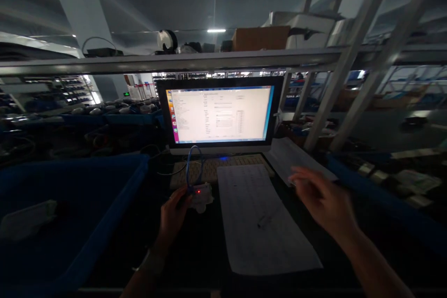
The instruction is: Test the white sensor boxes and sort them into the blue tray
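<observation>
My left hand [173,212] is closed at the left edge of a small white electronic device [204,197], where a blue cable [188,165] meets it. A red light glows on the device. The cable loops up over the white keyboard [209,167]. My right hand [323,202] is in the air to the right of a long printed paper sheet [254,242], smeared by motion. Its fingers look partly bent, and I see no thing in them. Another sheet of paper [288,153] lies just beyond its fingertips.
A lit monitor [220,116] showing a form stands behind the keyboard. A blue bin [131,177] at left holds a pale part; another blue bin [366,191] with white parts is at right. Overhead, a shelf [195,60] carries a cardboard box [260,38].
</observation>
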Demonstrator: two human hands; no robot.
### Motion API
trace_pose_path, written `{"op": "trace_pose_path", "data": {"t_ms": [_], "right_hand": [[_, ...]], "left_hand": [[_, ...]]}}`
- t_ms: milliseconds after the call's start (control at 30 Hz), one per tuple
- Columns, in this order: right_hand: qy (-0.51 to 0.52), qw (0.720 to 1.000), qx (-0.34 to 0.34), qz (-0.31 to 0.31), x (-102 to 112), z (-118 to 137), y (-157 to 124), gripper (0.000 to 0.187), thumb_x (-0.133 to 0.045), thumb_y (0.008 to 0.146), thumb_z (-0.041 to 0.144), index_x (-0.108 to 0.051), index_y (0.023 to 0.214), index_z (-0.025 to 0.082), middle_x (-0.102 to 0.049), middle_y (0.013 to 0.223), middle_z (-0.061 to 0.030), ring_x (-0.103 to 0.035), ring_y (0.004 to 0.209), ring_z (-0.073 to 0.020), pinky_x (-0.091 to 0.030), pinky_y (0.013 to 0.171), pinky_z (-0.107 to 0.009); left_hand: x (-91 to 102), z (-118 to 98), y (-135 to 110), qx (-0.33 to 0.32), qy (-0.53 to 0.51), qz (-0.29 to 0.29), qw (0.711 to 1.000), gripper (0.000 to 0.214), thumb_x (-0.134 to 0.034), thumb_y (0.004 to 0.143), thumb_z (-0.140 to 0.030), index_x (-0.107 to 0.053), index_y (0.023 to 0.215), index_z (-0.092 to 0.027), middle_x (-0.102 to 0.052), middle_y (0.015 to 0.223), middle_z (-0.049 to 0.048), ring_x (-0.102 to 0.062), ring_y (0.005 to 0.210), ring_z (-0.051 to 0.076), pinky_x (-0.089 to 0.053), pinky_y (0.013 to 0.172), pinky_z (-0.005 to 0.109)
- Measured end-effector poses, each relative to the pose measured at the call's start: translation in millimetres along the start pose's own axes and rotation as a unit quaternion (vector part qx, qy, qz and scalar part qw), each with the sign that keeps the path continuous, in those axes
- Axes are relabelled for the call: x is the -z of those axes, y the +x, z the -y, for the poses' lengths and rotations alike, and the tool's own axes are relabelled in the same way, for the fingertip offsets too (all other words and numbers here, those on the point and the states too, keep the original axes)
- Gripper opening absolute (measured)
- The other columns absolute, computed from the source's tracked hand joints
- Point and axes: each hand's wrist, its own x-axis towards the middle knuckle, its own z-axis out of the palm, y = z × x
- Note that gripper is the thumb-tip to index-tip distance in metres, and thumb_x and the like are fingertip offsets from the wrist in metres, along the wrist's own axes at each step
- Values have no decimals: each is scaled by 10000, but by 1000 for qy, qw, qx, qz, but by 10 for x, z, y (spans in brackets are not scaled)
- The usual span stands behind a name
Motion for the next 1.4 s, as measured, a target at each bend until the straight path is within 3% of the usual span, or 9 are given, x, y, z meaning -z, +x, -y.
{"op": "trace_pose_path", "data": {"t_ms": [167, 367, 467, 567, 667, 733, 867, 1100, 1400], "right_hand": [[-91, 938, -10, 334, -359, -194, -211, 538, -453, 679, 15, -634, 1120, 264, -666, 1162, -38, -671, 944, -207, -534, 793, -330], [-119, 905, 43, 405, -529, -297, -305, 383, -446, 682, 9, -656, 916, 229, -666, 936, -26, -666, 814, -171, -491, 683, -266], [-67, 939, 41, 334, -527, -382, -156, 279, -467, 680, 35, -627, 807, 224, -638, 870, -14, -636, 753, -152, -464, 656, -258], [63, 989, -65, 120, -594, -505, 6, 96, -536, 674, 135, -566, 686, 225, -603, 754, -6, -589, 673, -152, -456, 619, -267], [229, 933, -253, -114, -744, -616, 61, 159, -645, 606, 285, -495, 619, 233, -540, 581, 32, -559, 573, -151, -452, 532, -260], [284, 881, -332, -183, -837, -667, 34, 239, -654, 587, 378, -478, 661, 234, -531, 534, 52, -559, 503, -147, -450, 474, -258], [326, 839, -383, -209, -889, -739, -44, 337, -642, 578, 474, -466, 726, 228, -565, 524, 53, -589, 461, -158, -462, 420, -258], [380, 784, -448, -199, -905, -819, -35, 335, -632, 562, 486, -538, 699, 194, -615, 516, 10, -546, 391, -129, -380, 331, -208], [412, 762, -461, -193, -940, -774, -43, 252, -622, 555, 419, -542, 620, 190, -609, 493, 10, -473, 362, -91, -308, 312, -185]], "left_hand": [[14, -13, 5, -14, 8, -3, 1000, 279, -570, 818, -434, -698, 922, -209, -740, 963, 46, -705, 871, 201, -583, 786, 311], [9, -9, 4, -20, 7, -9, 1000, 286, -577, 814, -434, -696, 915, -195, -742, 950, 53, -709, 858, 202, -586, 776, 305], [19, -18, 8, -17, 10, -7, 1000, 287, -581, 809, -438, -693, 910, -194, -742, 946, 52, -708, 854, 202, -585, 774, 303], [25, -30, 8, -16, 12, -3, 1000, 308, -569, 809, -459, -693, 908, -196, -741, 937, 52, -707, 846, 202, -584, 777, 309], [21, -48, 0, -12, 17, -4, 1000, 305, -567, 810, -457, -688, 918, -198, -738, 939, 52, -704, 845, 203, -582, 780, 321], [22, -63, -4, -15, 23, -12, 1000, 284, -580, 802, -446, -684, 902, -201, -734, 943, 52, -699, 861, 205, -577, 794, 329], [64, -69, 11, -6, 51, -54, 997, 268, -597, 777, -438, -671, 873, -199, -716, 989, 67, -674, 946, 218, -549, 859, 352], [197, 21, 117, 180, 111, -126, 969, 378, -610, 678, -503, -660, 888, -193, -713, 945, 74, -671, 901, 259, -542, 834, 401], [186, -96, 171, 187, 109, -119, 969, 317, -619, 624, -461, -650, 801, -200, -720, 884, 47, -676, 838, 230, -558, 780, 359]]}}
